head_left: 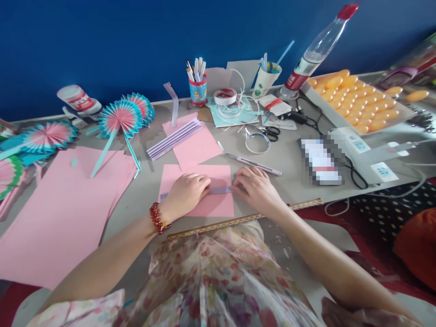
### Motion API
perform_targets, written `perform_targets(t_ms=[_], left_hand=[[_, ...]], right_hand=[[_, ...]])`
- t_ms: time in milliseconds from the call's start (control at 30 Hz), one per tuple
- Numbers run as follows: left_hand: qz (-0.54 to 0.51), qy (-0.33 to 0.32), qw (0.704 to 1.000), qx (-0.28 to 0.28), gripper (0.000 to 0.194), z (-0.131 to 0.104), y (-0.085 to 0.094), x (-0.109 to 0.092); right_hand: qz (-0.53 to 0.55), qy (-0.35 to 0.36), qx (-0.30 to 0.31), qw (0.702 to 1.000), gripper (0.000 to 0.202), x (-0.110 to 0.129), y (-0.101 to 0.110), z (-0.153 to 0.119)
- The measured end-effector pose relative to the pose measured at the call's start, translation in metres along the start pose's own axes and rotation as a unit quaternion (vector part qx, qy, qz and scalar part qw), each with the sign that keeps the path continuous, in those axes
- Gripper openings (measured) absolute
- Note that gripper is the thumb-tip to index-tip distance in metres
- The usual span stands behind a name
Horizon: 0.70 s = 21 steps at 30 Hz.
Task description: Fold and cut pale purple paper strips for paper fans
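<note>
A sheet of pink paper point(200, 172) lies in front of me at the table's near side. Across it runs a purple paper strip point(220, 190). My left hand point(186, 193) has its fingers curled down onto the strip, and its fingertips are partly hidden. At the strip's right end, my right hand point(255, 187) pinches it at the edge of the sheet. Just beyond, a folded purple paper piece point(175, 138) rests on another pink sheet point(199, 147). A utility knife point(254, 164) lies behind my right hand.
Large pink sheets point(68, 209) and paper fans point(119, 117) are on the left. Tape point(258, 142), scissors point(272, 132), a pen cup point(198, 90) and a bottle point(303, 68) stand or lie farther back. To the right are a phone point(320, 161) and a power strip point(361, 152).
</note>
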State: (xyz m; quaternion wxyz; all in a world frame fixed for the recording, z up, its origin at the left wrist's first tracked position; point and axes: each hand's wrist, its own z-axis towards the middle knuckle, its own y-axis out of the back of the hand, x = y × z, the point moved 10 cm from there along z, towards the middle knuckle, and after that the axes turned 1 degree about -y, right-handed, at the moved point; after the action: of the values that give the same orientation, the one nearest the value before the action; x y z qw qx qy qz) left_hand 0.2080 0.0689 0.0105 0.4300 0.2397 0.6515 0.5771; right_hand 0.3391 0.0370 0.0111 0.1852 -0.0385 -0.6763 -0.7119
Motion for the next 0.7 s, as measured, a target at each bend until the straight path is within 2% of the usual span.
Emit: perform_targets(t_ms=[133, 400, 700], left_hand=[[0.005, 0.001, 1.000, -0.001, 0.013, 0.0003, 0.0004, -0.0003], [0.007, 0.003, 1.000, -0.006, 0.012, -0.0011, 0.0004, 0.0005], [0.019, -0.002, 1.000, -0.010, 0.014, -0.0007, -0.0004, -0.0013]], right_hand=[[-0.011, 0.002, -0.001, 1.000, 0.029, 0.0009, 0.0004, 0.0002], [-0.023, 0.013, -0.011, 1.000, 0.019, 0.0046, 0.0021, -0.0012], [-0.019, 0.021, -0.025, 0.999, 0.024, 0.0062, 0.0010, -0.0051]])
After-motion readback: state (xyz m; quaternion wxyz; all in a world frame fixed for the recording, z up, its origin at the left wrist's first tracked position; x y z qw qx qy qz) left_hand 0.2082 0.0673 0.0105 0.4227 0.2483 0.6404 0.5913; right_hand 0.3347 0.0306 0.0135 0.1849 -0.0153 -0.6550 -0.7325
